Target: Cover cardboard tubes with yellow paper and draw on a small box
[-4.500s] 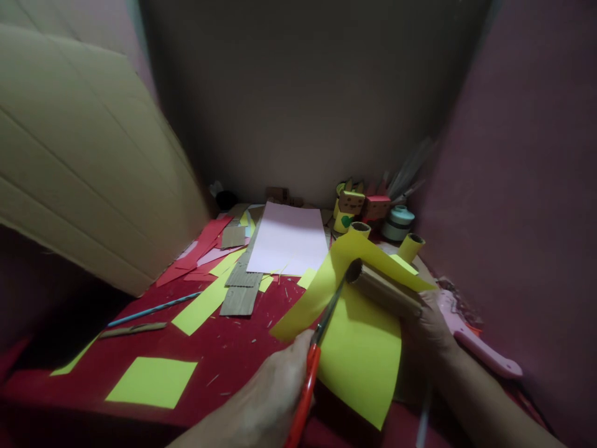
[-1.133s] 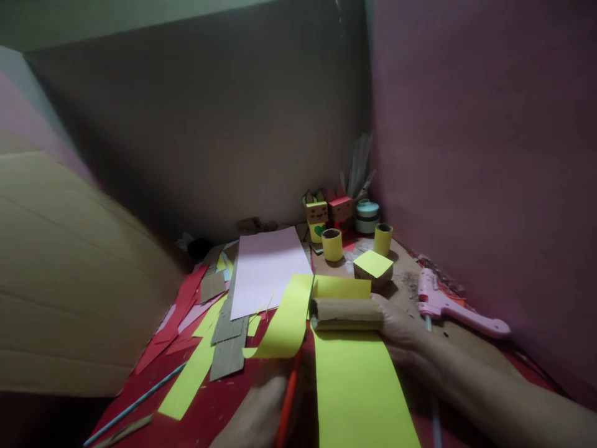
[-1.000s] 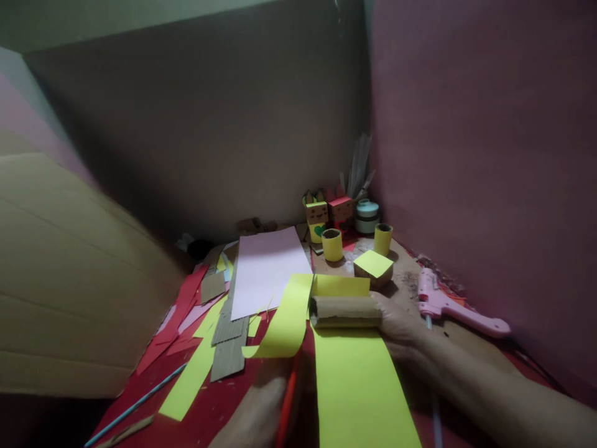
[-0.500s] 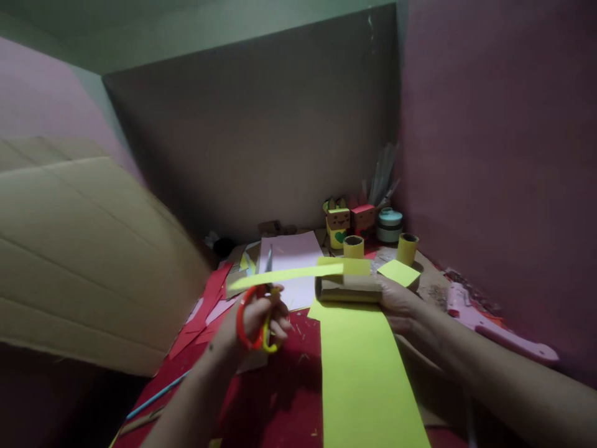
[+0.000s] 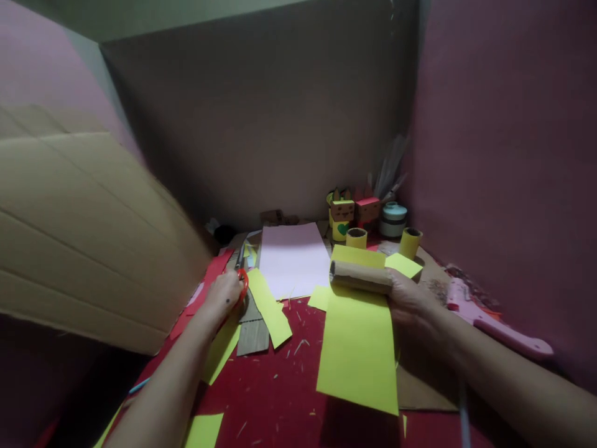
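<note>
My left hand (image 5: 224, 292) is closed round the orange-handled scissors (image 5: 242, 284) at the left side of the table, their blades pointing away from me. In my right hand (image 5: 405, 295) is a bare cardboard tube (image 5: 361, 276), lying sideways, held at its right end. A yellow paper sheet (image 5: 357, 348) passes behind the tube and hangs down towards me; a short part of it shows above the tube. Beside the scissors lies a yellow strip (image 5: 271, 309), partly over a piece of grey-brown cardboard (image 5: 253, 338).
White-pink paper (image 5: 293, 261) lies mid-table. Behind are two yellow-covered tubes (image 5: 356, 238), box-headed figures (image 5: 342, 218) and a teal-lidded jar (image 5: 393, 219). A pink glue gun (image 5: 499, 323) lies right. A large cardboard sheet (image 5: 84, 236) leans at left.
My left hand has moved left and down onto the table with the scissors. The yellow strip has come down beside it. The sheet hanging from the tube looks shorter, its lower edge now visible.
</note>
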`<action>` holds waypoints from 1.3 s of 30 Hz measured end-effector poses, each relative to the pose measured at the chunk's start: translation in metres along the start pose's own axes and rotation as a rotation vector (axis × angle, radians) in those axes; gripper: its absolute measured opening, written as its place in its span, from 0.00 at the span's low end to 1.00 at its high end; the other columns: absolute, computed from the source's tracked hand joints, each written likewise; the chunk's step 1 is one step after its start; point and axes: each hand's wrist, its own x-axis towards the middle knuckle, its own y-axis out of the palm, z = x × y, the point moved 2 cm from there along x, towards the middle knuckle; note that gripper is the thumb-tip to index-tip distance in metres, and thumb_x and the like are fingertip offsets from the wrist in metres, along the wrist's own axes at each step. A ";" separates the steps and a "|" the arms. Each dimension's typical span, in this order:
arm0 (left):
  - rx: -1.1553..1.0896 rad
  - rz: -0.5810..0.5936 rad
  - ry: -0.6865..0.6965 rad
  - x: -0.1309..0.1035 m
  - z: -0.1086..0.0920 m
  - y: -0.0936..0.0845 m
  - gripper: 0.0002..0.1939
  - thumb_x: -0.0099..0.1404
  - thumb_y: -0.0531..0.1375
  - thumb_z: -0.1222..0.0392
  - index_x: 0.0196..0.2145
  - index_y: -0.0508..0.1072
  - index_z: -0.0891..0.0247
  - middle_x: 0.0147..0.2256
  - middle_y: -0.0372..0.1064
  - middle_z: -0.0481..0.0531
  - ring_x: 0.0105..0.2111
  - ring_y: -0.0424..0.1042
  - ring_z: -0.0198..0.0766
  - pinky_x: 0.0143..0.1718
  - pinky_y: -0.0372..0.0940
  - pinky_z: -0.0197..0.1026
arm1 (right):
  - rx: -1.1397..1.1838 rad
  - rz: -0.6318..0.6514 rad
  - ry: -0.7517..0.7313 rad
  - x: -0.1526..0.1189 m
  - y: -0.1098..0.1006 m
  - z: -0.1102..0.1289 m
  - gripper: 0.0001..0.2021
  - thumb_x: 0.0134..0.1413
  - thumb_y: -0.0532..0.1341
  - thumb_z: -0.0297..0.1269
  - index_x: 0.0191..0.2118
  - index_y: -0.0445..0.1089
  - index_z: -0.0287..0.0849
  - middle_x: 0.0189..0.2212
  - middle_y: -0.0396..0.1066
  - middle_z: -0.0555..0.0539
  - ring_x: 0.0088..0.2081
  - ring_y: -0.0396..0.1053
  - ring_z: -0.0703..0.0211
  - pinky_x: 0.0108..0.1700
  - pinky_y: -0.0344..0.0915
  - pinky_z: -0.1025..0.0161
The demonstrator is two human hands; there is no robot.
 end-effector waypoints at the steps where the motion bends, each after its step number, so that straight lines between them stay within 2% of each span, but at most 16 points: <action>1: 0.027 0.016 0.006 -0.003 -0.003 0.001 0.15 0.65 0.59 0.56 0.48 0.68 0.65 0.46 0.68 0.57 0.45 0.70 0.45 0.44 0.67 0.51 | -0.009 -0.007 -0.005 -0.001 -0.001 0.000 0.11 0.49 0.59 0.35 0.37 0.75 0.39 0.34 0.79 0.44 0.37 0.76 0.48 0.47 0.69 0.50; 5: 0.000 0.057 0.064 -0.022 -0.029 -0.010 0.11 0.54 0.64 0.66 0.37 0.73 0.69 0.38 0.72 0.70 0.47 0.68 0.64 0.42 0.62 0.56 | -0.061 -0.004 -0.033 -0.003 -0.007 0.002 0.12 0.46 0.60 0.31 0.39 0.74 0.41 0.34 0.79 0.45 0.38 0.76 0.49 0.47 0.69 0.51; 6: -0.040 0.075 0.121 -0.029 -0.039 -0.013 0.13 0.53 0.63 0.66 0.39 0.73 0.68 0.39 0.72 0.69 0.48 0.68 0.64 0.42 0.61 0.54 | -0.079 0.002 -0.035 -0.003 -0.008 0.001 0.12 0.46 0.61 0.31 0.40 0.74 0.41 0.33 0.79 0.45 0.38 0.76 0.49 0.46 0.69 0.51; 9: -0.230 0.212 0.316 -0.056 -0.076 -0.013 0.20 0.57 0.61 0.60 0.48 0.71 0.62 0.41 0.73 0.61 0.43 0.71 0.51 0.40 0.64 0.45 | -0.125 -0.016 -0.014 -0.004 -0.010 -0.001 0.13 0.46 0.60 0.32 0.41 0.73 0.41 0.31 0.79 0.46 0.36 0.76 0.49 0.45 0.70 0.51; 11: -0.400 0.377 0.425 -0.075 -0.100 -0.006 0.20 0.60 0.58 0.55 0.50 0.70 0.60 0.37 0.74 0.56 0.34 0.73 0.43 0.31 0.65 0.38 | -0.144 -0.043 -0.002 -0.006 -0.009 -0.003 0.13 0.47 0.60 0.32 0.41 0.73 0.41 0.29 0.79 0.46 0.34 0.76 0.49 0.44 0.70 0.52; 12: -0.616 0.523 0.467 -0.085 -0.111 -0.001 0.22 0.60 0.58 0.56 0.51 0.69 0.64 0.36 0.73 0.56 0.32 0.73 0.41 0.28 0.64 0.37 | -0.150 -0.052 0.003 -0.007 -0.008 -0.004 0.13 0.47 0.60 0.32 0.41 0.73 0.41 0.29 0.78 0.46 0.34 0.76 0.50 0.44 0.70 0.52; 13: -0.734 0.603 0.472 -0.093 -0.119 0.004 0.21 0.58 0.59 0.58 0.50 0.71 0.65 0.33 0.73 0.54 0.28 0.71 0.38 0.25 0.62 0.35 | -0.153 -0.061 0.010 -0.009 -0.007 -0.005 0.12 0.48 0.59 0.33 0.41 0.73 0.41 0.28 0.78 0.46 0.34 0.76 0.50 0.43 0.70 0.52; 15: -0.897 0.650 0.468 -0.105 -0.130 0.013 0.17 0.56 0.59 0.63 0.45 0.75 0.66 0.28 0.71 0.51 0.24 0.67 0.34 0.23 0.59 0.33 | -0.146 -0.069 0.032 -0.011 -0.005 -0.007 0.11 0.50 0.59 0.35 0.40 0.73 0.41 0.28 0.78 0.46 0.33 0.76 0.50 0.43 0.70 0.53; 18: -1.063 0.620 0.416 -0.113 -0.134 0.026 0.16 0.54 0.61 0.67 0.41 0.77 0.64 0.31 0.74 0.51 0.28 0.69 0.35 0.30 0.63 0.34 | -0.125 -0.088 0.090 -0.012 -0.009 -0.012 0.10 0.51 0.59 0.36 0.39 0.73 0.40 0.26 0.78 0.47 0.33 0.76 0.51 0.43 0.70 0.54; 21: -1.175 0.584 0.311 -0.114 -0.130 0.038 0.13 0.51 0.63 0.68 0.36 0.79 0.64 0.33 0.76 0.51 0.33 0.72 0.38 0.36 0.66 0.37 | -0.109 -0.109 0.094 -0.009 -0.017 -0.017 0.09 0.51 0.60 0.36 0.38 0.74 0.40 0.26 0.78 0.46 0.32 0.76 0.51 0.42 0.70 0.54; 26: -1.264 0.587 0.187 -0.114 -0.124 0.050 0.09 0.48 0.66 0.68 0.31 0.78 0.67 0.28 0.76 0.51 0.29 0.72 0.37 0.33 0.67 0.36 | -0.104 -0.019 0.101 -0.005 -0.022 -0.021 0.10 0.46 0.62 0.33 0.36 0.75 0.38 0.26 0.78 0.44 0.31 0.76 0.51 0.41 0.71 0.53; 30: -1.287 0.667 0.115 -0.117 -0.122 0.055 0.11 0.49 0.65 0.68 0.34 0.77 0.67 0.31 0.77 0.54 0.29 0.74 0.42 0.33 0.70 0.42 | -0.217 0.045 0.023 -0.009 -0.018 -0.013 0.12 0.40 0.65 0.27 0.35 0.76 0.37 0.26 0.78 0.45 0.31 0.76 0.53 0.40 0.70 0.56; 32: -1.310 0.697 0.090 -0.119 -0.121 0.056 0.14 0.48 0.64 0.70 0.37 0.77 0.67 0.33 0.77 0.56 0.31 0.75 0.45 0.35 0.70 0.46 | -0.302 0.034 -0.023 -0.010 -0.017 -0.009 0.13 0.36 0.66 0.26 0.35 0.77 0.37 0.26 0.78 0.46 0.32 0.76 0.55 0.40 0.70 0.59; 35: -1.338 0.698 0.046 -0.121 -0.122 0.057 0.18 0.47 0.64 0.71 0.38 0.77 0.67 0.32 0.77 0.55 0.29 0.75 0.45 0.35 0.70 0.47 | -0.401 -0.045 -0.083 -0.010 -0.019 -0.007 0.15 0.33 0.66 0.25 0.34 0.79 0.39 0.27 0.78 0.47 0.30 0.75 0.58 0.40 0.70 0.60; 39: -1.354 0.707 0.006 -0.119 -0.124 0.060 0.15 0.45 0.62 0.71 0.34 0.76 0.67 0.27 0.76 0.53 0.25 0.73 0.40 0.29 0.68 0.39 | -0.548 -0.082 -0.178 -0.009 -0.022 -0.008 0.15 0.36 0.64 0.26 0.35 0.79 0.43 0.32 0.79 0.47 0.35 0.75 0.57 0.42 0.69 0.58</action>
